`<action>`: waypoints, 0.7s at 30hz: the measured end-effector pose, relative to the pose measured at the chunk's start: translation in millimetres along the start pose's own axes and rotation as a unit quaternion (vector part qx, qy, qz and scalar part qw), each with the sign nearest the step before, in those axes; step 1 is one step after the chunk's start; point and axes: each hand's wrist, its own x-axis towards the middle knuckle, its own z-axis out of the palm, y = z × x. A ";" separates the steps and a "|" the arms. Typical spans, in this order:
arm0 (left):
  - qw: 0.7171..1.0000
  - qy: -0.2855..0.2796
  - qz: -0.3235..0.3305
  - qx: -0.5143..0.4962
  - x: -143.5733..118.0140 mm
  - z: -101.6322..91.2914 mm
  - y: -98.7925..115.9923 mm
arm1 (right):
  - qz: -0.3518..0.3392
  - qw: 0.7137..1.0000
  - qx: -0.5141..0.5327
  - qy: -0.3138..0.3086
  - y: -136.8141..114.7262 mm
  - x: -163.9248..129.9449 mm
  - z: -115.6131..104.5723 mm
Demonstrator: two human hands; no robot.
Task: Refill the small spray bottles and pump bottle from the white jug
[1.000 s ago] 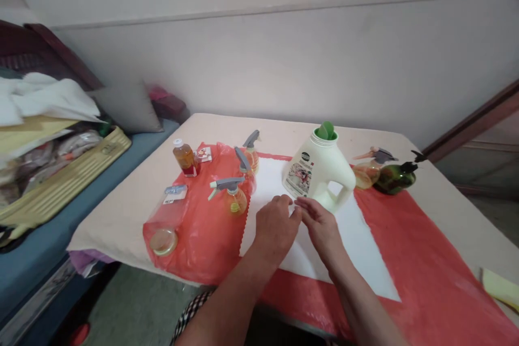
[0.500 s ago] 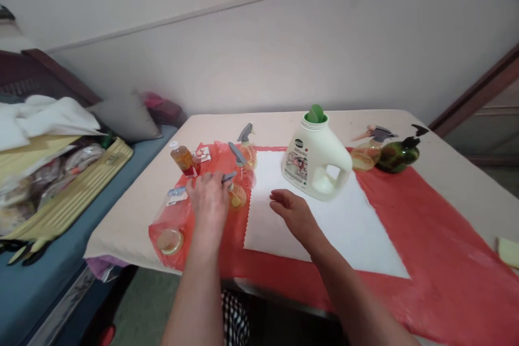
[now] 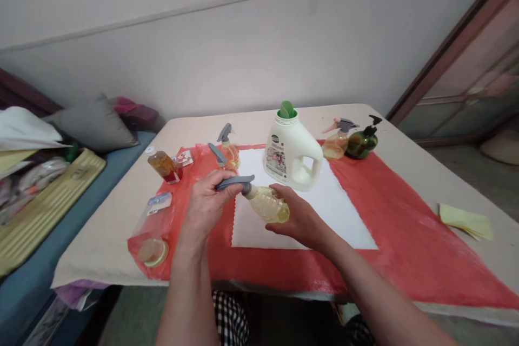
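Between my hands a clear spray bottle [image 3: 269,204] with pale yellow liquid is held tilted, its base down to the right. My left hand [image 3: 210,200] is closed around the bottle's grey trigger head. My right hand [image 3: 294,215] curls round the ribbed body near the base; some of its fingers are hidden behind the bottle. Beneath lies a white cloth [image 3: 259,235] on a red plastic sheet [image 3: 300,273]. Just beyond my right hand stands a large white jug [image 3: 290,154] with a green cap [image 3: 287,110] set in its mouth.
Two grey-headed spray bottles [image 3: 229,152] stand behind my left hand. An amber bottle [image 3: 162,165] and a glass jar [image 3: 153,252] are at the left. Back right are another spray bottle [image 3: 335,145] and a green pump bottle [image 3: 362,144]. A folded yellow cloth [image 3: 464,220] lies far right.
My left hand has lifted the spray bottle from the red sheet and brought it right, over the white cloth. My right hand, free before, now holds its body. The view has shifted right.
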 end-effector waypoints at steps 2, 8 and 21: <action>0.998 0.032 -0.028 0.036 1.2 14.2 0.2 | -0.018 0.995 -0.070 0.069 5.6 -1.7 0.3; 0.991 -0.029 -0.099 -0.088 3.8 30.2 -11.5 | 0.017 0.984 -0.118 0.133 13.9 -0.9 -7.6; 0.965 -0.086 -0.023 -0.245 9.1 26.6 -26.9 | 0.124 0.953 0.250 -0.114 17.1 -10.2 -31.1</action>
